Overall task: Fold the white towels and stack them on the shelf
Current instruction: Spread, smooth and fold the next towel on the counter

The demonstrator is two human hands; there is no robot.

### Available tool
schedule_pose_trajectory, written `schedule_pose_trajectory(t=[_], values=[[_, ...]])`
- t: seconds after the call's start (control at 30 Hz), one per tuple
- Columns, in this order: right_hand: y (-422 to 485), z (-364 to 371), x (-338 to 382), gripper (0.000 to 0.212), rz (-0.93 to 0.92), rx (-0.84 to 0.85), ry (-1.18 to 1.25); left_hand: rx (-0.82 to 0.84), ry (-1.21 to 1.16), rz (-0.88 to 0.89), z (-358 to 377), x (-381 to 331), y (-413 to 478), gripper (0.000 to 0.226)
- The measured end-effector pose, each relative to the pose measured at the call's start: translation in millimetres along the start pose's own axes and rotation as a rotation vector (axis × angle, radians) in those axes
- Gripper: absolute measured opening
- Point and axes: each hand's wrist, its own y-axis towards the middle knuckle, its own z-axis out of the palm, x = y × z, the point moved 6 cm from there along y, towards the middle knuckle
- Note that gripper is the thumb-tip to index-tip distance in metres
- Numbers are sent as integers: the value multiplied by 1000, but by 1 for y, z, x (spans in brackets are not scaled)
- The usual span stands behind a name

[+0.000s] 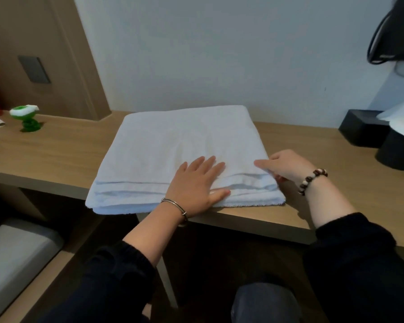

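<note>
Left hand (196, 183) is pressing towel (173, 141) flat, grip wide, right hand (287, 166) is pinching its corner at worktop (56, 148) front edge; I'm expecting a one-sided lift to splay the layers.

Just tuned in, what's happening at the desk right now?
A person is handling a folded white towel on the desk. The left hand presses flat on the towel near its front edge. The right hand pinches the upper layers at the near right corner. The towel lies in several layers and is not yet on a shelf.
</note>
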Motion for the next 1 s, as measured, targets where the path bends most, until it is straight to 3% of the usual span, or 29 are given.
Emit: schedule_pose_trajectory(t=[0.1,0.17,0.23,0.33,0.4,0.5,0.63,0.73,0.83,1.0], values=[[0,-1,1,39,13,17,163,7,13,1,0,-1,0,71],[-2,2,1,19,65,41,517,15,18,-5,0,0,-1,74],[-5,9,-1,14,117,72,778,24,10,-9,0,1,0,77],[-3,15,-12,7,109,-2,568,36,16,-2,0,1,0,80],[-2,15,-17,23,87,-47,389,53,17,-13,0,2,0,81],[-2,19,-19,34,81,4,428,69,-27,-19,-3,-7,6,79],[-7,24,-8,47,-47,141,486,-103,-167,128,-21,-49,19,67],[-11,16,-12,38,-148,207,503,-261,-219,257,-30,-67,15,50],[-13,5,-15,16,-304,154,159,-337,-222,286,-31,-66,11,41],[-12,14,-11,19,-462,135,66,-273,-250,228,-35,-70,21,32]])
